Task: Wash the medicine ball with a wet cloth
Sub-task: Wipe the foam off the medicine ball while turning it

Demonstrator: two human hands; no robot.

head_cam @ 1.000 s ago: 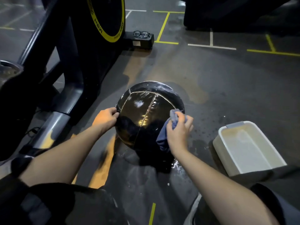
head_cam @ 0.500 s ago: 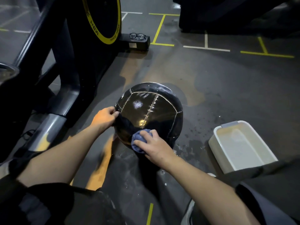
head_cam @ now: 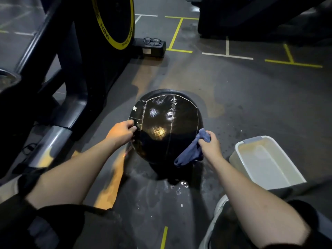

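A black medicine ball [head_cam: 166, 123] with pale seams and a wet sheen rests on the dark gym floor in the middle of the view. My left hand [head_cam: 122, 131] grips its left side, fingers pinched on the surface. My right hand [head_cam: 210, 145] is closed on a blue cloth [head_cam: 190, 151], which is pressed against the ball's lower right side and hangs down below my fist.
A white plastic basin [head_cam: 240, 150] holding cloudy water stands on the floor to the right. A black exercise machine frame [head_cam: 77, 69] with a yellow-rimmed wheel rises at the left; glasses [head_cam: 152, 41] lie on its base. Water is splashed on the floor [head_cam: 179, 187] under the ball.
My right hand has swept the cloth from the ball's lower front round to its lower right side. The ball has turned slightly, showing white lettering at the left. My left hand keeps its grip.
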